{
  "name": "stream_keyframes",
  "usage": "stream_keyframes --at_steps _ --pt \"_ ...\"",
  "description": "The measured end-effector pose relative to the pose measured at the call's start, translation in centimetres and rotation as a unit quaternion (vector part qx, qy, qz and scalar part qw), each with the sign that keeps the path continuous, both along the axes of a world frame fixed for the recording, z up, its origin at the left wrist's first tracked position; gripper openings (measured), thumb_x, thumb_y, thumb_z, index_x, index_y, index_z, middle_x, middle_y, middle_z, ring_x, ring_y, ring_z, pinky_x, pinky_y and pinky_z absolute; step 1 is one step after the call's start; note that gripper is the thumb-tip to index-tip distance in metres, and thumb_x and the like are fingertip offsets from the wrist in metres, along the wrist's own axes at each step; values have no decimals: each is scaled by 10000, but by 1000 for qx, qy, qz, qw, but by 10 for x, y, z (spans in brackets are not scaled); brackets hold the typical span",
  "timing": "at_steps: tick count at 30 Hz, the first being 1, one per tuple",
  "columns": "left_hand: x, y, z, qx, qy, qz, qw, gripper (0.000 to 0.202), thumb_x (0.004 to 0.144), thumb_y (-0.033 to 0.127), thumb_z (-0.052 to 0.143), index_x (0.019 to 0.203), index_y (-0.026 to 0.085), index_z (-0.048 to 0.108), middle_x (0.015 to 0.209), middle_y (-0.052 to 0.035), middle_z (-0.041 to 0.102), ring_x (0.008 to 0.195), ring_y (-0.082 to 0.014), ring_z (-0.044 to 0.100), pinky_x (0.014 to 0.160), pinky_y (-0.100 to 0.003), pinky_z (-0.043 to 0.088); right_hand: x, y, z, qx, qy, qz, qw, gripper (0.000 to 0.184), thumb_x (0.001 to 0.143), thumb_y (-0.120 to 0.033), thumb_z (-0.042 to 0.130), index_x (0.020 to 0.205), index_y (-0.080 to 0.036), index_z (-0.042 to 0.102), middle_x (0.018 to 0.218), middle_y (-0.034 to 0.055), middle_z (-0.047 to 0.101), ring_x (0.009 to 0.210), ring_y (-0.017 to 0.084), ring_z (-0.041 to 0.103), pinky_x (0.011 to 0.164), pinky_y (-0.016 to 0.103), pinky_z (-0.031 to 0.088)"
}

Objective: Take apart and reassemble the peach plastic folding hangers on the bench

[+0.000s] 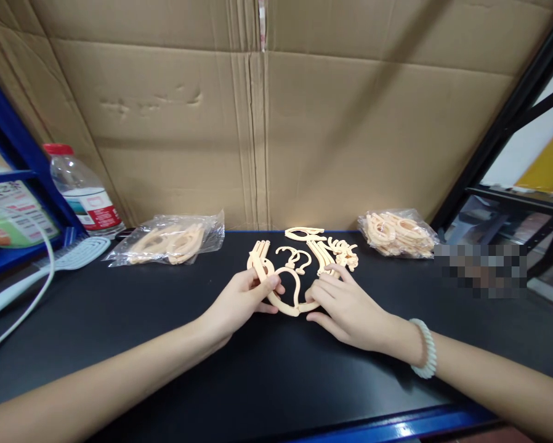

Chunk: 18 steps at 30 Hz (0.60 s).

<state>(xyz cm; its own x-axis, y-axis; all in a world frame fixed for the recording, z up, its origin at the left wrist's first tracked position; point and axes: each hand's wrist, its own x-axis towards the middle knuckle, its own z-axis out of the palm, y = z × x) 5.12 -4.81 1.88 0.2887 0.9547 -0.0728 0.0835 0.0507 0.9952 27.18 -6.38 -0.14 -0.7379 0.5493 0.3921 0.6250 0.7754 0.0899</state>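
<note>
My left hand [242, 303] is closed on the left arm of a cream plastic hanger piece [288, 301] lying on the black table [119, 320]. My right hand [345, 304] pinches the right end of the same curved piece, fingers bent over it. Just beyond my hands lie more loose cream parts: a bundle of straight bars [259, 251], small hooks [295, 257] and a flat loop [304, 233]. A white bead bracelet [425, 348] is on my right wrist.
Two clear plastic bags of cream parts lie at the back, one on the left [170, 241], one on the right [399, 234]. A water bottle [85, 197] and a white cable [36, 283] are far left. A cardboard wall [267, 123] stands behind. Blue shelf frame at left.
</note>
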Motion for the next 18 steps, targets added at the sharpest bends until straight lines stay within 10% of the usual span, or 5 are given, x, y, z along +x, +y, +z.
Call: stream_keyframes --at_steps 18 --pt "7 -6 -9 -56 -69 27 996 247 871 359 605 809 120 596 757 -92 736 718 -188 712 657 -263 550 0 3 -2 110 7 37 993 277 890 -13 350 779 -173 547 669 7 535 688 154 450 818 334 333"
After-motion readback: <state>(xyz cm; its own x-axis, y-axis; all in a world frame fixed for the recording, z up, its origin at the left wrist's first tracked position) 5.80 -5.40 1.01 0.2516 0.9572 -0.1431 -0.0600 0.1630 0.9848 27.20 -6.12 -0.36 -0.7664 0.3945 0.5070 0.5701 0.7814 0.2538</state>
